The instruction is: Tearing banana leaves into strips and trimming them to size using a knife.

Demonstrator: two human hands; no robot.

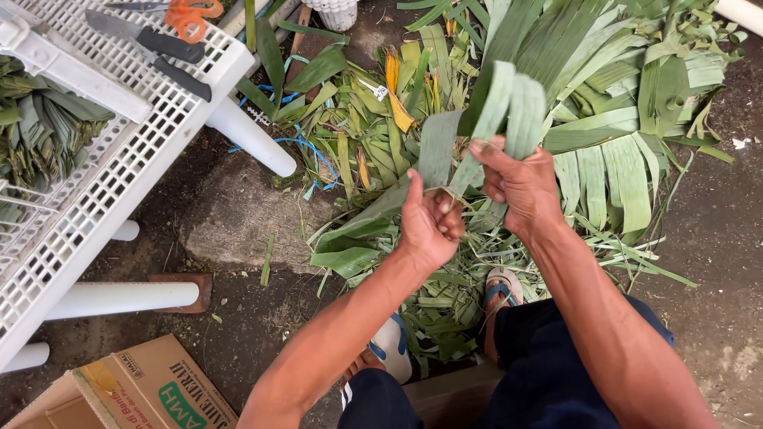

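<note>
Near the centre of the frame, both hands work on a bundle of long, flat, pale green leaf strips [497, 111]. The strips are broad and ribbed lengthwise, with a matte grey-green face. Several of them bend over at the top into a rounded fold, and their lower ends gather into a narrow neck between the two hands. The left hand [427, 222] is curled closed around that gathered neck, fingers tucked in tight. The right hand [520, 187] pinches the strips just above, thumb and fingers pressed on the leaf.

Below and behind the hands, a loose heap of cut green leaves and trimmings [628, 87] spreads over the dark ground, filling the upper right of the frame, with some yellowed pieces among them. At the upper left stands a white perforated plastic table [119, 159] on round white legs. On it lie two black-handled knives [151, 46] and orange-handled scissors [191, 16], and folded green leaf bundles [40, 127] are stacked at its left edge. A brown cardboard box [135, 393] sits in the lower left corner. The person's feet in white and blue sandals [502, 290] rest among the trimmings at lower centre.
</note>
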